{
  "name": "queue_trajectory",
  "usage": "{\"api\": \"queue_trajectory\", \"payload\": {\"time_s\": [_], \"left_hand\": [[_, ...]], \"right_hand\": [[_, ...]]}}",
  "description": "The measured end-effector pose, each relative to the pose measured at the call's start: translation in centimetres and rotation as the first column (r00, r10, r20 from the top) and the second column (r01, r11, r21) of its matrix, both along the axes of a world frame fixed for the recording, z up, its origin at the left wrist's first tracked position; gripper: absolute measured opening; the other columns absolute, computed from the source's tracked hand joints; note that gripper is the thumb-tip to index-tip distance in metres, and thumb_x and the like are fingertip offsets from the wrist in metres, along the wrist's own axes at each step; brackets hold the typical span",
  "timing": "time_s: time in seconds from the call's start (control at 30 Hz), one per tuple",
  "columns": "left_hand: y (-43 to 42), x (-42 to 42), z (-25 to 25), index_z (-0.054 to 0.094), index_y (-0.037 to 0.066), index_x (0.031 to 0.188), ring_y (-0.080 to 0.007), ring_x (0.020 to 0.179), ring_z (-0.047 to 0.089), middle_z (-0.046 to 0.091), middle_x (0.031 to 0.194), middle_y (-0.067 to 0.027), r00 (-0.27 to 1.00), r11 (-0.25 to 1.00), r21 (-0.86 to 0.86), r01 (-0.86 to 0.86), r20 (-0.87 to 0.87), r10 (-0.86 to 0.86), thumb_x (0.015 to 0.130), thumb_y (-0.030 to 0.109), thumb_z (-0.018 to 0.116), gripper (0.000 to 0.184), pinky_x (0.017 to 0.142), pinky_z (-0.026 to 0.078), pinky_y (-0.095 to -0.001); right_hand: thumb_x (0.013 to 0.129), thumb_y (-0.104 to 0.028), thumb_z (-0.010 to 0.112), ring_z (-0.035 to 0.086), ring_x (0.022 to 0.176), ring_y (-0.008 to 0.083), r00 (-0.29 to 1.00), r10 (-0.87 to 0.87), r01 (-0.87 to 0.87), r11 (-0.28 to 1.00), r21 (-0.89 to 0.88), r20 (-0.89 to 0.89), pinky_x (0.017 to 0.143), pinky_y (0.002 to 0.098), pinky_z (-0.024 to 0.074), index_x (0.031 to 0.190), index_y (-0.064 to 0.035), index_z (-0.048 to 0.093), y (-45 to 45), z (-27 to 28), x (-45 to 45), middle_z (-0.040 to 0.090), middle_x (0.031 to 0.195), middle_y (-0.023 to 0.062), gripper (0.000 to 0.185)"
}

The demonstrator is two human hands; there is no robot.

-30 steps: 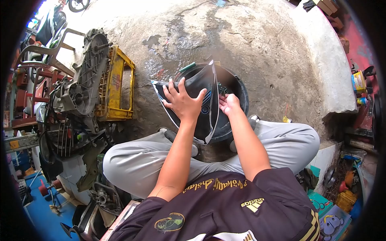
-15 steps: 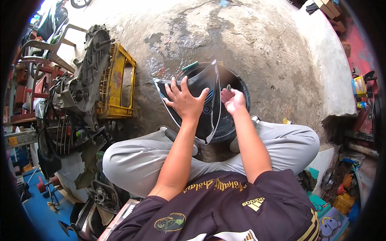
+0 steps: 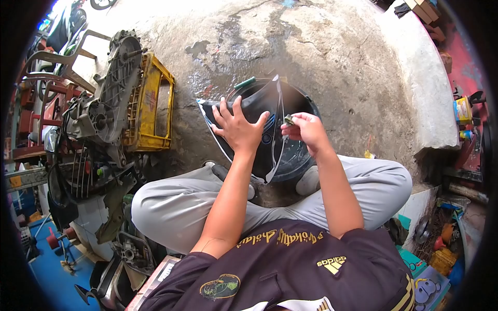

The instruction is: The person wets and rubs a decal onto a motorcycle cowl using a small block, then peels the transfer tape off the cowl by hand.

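My left hand (image 3: 237, 127) lies spread on a dark, pointed panel (image 3: 263, 147) with a pale edge and blue stripes. The panel rests across a round black tub (image 3: 298, 168) of dark water. My right hand (image 3: 306, 129) pinches a small greenish object (image 3: 289, 120) between its fingertips, just right of the panel's raised edge, above the tub. What the small object is cannot be made out.
A yellow crate (image 3: 165, 103) with a metal engine casing (image 3: 116, 98) stands at the left. A green cylinder (image 3: 244, 83) is by the tub's far rim. My bent legs flank the tub. A pale ledge (image 3: 433, 103) and stored parts line the right.
My right hand has come up from beside the panel and turned inward, with the small greenish object now visible at its fingertips. My left hand has stayed spread on the panel.
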State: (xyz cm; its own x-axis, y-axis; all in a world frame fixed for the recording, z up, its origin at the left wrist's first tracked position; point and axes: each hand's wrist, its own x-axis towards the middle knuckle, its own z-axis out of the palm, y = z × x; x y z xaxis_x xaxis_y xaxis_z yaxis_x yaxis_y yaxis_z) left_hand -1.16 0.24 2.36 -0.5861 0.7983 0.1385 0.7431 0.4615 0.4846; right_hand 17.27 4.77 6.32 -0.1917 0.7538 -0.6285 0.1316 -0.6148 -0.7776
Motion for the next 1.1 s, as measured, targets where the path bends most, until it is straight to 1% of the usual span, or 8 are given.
{"api": "queue_trajectory", "payload": {"time_s": [0.13,0.4,0.57,0.63,0.7,0.77,0.9,1.1], "left_hand": [[0.0,0.1,0.1,0.056,0.022,0.145,-0.0422,0.156,0.027,0.039,0.163,-0.0131,1.000,1.000,-0.005,0.000,-0.006,0.000,0.071,0.062,0.090,0.090,0.115,0.027,-0.0745],[0.0,0.1,0.2,0.058,0.021,0.145,-0.0417,0.156,0.029,0.041,0.163,-0.0130,1.000,1.000,-0.011,-0.006,0.006,0.006,0.071,0.063,0.090,0.090,0.117,0.025,-0.0752],[0.0,0.1,0.1,0.058,0.021,0.145,-0.0419,0.156,0.029,0.041,0.162,-0.0128,1.000,1.000,-0.009,-0.008,0.000,0.008,0.071,0.063,0.089,0.091,0.116,0.025,-0.0756],[0.1,0.1,0.1,0.058,0.021,0.145,-0.0418,0.156,0.029,0.041,0.162,-0.0128,1.000,1.000,-0.011,-0.007,-0.005,0.007,0.071,0.063,0.089,0.091,0.116,0.025,-0.0759],[0.0,0.1,0.2,0.058,0.021,0.145,-0.0417,0.156,0.029,0.041,0.161,-0.0128,1.000,1.000,-0.008,-0.006,-0.002,0.006,0.071,0.063,0.089,0.091,0.116,0.025,-0.0760],[0.1,0.0,0.2,0.058,0.021,0.145,-0.0416,0.156,0.029,0.041,0.161,-0.0129,1.000,1.000,-0.006,-0.010,0.001,0.010,0.071,0.063,0.089,0.091,0.116,0.025,-0.0761],[-0.1,0.1,-0.1,0.058,0.021,0.144,-0.0416,0.155,0.029,0.041,0.161,-0.0128,1.000,1.000,0.026,0.002,-0.006,-0.002,0.071,0.064,0.089,0.091,0.116,0.025,-0.0759],[0.1,0.0,0.0,0.058,0.021,0.145,-0.0417,0.156,0.029,0.041,0.161,-0.0130,1.000,1.000,0.002,-0.004,-0.014,0.004,0.070,0.065,0.089,0.092,0.116,0.025,-0.0757]], "right_hand": [[0.110,-0.018,0.046,0.073,0.101,0.0262,0.910,-0.391,0.378,0.919,-0.116,-0.135,0.092,0.0445,0.0537,0.127,-0.0047,0.059,1.2,-3.4,0.3,0.076,0.110,0.0143,0.025],[0.107,-0.014,0.037,0.070,0.112,0.0333,0.757,-0.647,0.552,0.708,-0.440,-0.092,0.102,0.0550,0.0519,0.134,0.0007,0.053,1.5,-15.0,-1.4,0.071,0.118,0.0153,0.035],[0.097,-0.006,0.042,0.074,0.088,0.0327,0.711,-0.650,0.703,0.647,-0.295,0.268,0.074,0.0515,0.0630,0.108,-0.0028,0.066,2.3,-27.8,0.6,0.072,0.102,0.0195,0.027],[0.099,-0.009,0.042,0.075,0.091,0.0327,0.716,-0.632,0.698,0.652,-0.296,0.297,0.078,0.0530,0.0638,0.109,-0.0025,0.066,2.5,-26.2,0.1,0.072,0.102,0.0199,0.027],[0.101,-0.014,0.043,0.073,0.102,0.0448,0.635,-0.766,0.629,0.587,-0.509,-0.099,0.093,0.0601,0.0610,0.126,0.0036,0.057,2.6,-22.5,0.1,0.068,0.120,0.0279,0.034],[0.102,-0.015,0.045,0.073,0.087,0.0359,0.524,-0.796,0.500,0.576,-0.647,-0.303,0.078,0.0479,0.0615,0.116,-0.0001,0.061,3.6,-21.4,1.6,0.073,0.106,0.0227,0.026],[0.104,-0.015,0.049,0.076,0.088,0.0296,0.757,-0.480,0.411,0.877,-0.249,-0.443,0.079,0.0421,0.0597,0.107,-0.0057,0.066,3.5,-9.1,1.2,0.078,0.099,0.0151,0.020],[0.105,-0.009,0.053,0.078,0.089,0.0226,0.997,0.056,-0.056,0.998,-0.002,-0.060,0.078,0.0337,0.0607,0.108,-0.0018,0.069,1.3,2.4,-0.9,0.078,0.097,0.0135,0.018]]}}
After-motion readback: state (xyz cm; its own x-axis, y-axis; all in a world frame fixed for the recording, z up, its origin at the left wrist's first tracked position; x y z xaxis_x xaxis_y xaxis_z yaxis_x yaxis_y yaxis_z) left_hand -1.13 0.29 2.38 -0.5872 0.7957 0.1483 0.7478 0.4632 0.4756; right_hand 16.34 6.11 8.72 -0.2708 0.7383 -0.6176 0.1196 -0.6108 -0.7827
